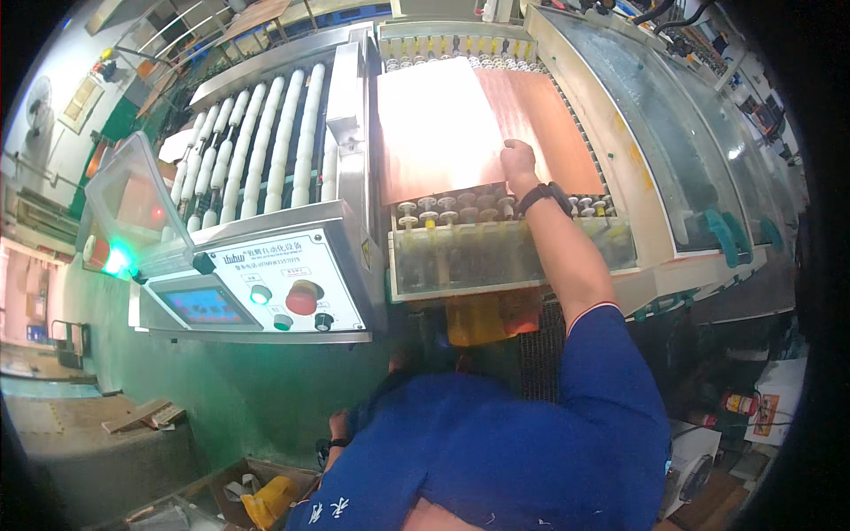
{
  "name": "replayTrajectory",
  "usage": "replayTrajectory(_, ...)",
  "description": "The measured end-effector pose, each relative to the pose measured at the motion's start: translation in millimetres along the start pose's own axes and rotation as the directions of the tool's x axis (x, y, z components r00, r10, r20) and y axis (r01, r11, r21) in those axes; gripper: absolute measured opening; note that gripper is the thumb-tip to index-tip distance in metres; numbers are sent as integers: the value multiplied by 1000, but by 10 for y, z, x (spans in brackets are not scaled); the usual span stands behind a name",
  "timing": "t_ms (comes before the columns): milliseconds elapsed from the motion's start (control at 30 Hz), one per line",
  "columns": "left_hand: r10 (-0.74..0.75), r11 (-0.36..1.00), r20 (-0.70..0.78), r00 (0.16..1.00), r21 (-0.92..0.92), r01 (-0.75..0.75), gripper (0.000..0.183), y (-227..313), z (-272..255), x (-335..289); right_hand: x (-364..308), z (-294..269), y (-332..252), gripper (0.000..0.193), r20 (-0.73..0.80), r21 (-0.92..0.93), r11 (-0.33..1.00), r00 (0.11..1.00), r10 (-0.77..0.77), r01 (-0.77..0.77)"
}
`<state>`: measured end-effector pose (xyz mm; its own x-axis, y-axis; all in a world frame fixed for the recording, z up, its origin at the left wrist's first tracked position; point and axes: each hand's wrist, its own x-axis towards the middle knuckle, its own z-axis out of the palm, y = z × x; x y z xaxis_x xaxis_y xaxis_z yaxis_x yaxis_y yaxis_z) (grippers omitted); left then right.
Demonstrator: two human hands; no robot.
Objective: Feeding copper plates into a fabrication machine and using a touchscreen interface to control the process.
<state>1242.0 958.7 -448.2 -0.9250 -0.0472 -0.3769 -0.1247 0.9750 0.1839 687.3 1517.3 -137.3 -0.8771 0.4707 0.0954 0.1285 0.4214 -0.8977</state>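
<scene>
My right arm stretches forward, and my right hand (518,162) is closed on the right edge of a bright, shiny copper sheet (434,133). Strong glare whitens much of that sheet. A second copper sheet (549,124), duller and more orange, lies just right of it and partly under its edge. Both rest on the small white wheels (452,211) of a roller conveyor. Low at my left side hangs my left hand (338,424), away from the sheets, with a dark band at its wrist. It is small and its fingers are unclear.
Left stands a machine with white rollers (266,142), a raised clear cover (137,195) and a control panel (257,292) with a red knob. Right is a long machine with clear lids (655,124). A box holding yellow gloves (270,500) sits low left.
</scene>
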Motion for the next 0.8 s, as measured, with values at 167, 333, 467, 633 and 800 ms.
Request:
replayTrajectory(167,-229,691,-66,971,-714,114,23,94,-57,85,24,57,85,22,94,-229,973,996,-8,30)
replayTrajectory(333,-45,988,48,998,-147,51,25,16,-23,24,-77,74,-130,14,145,-95,993,986,78,-65)
replayTrajectory(467,-98,906,82,992,-405,123,24,-8,-52,-18,-54,73,-238,18,199,-134,990,977,73,-46)
replayTrajectory(633,-305,448,162,938,-845,291,23,210,-211,51,126,126,-59,28,223,-423,906,968,116,-11)
replayTrajectory(800,-418,394,227,879,-827,401,22,294,-193,65,20,170,-100,32,227,-498,865,972,58,65)
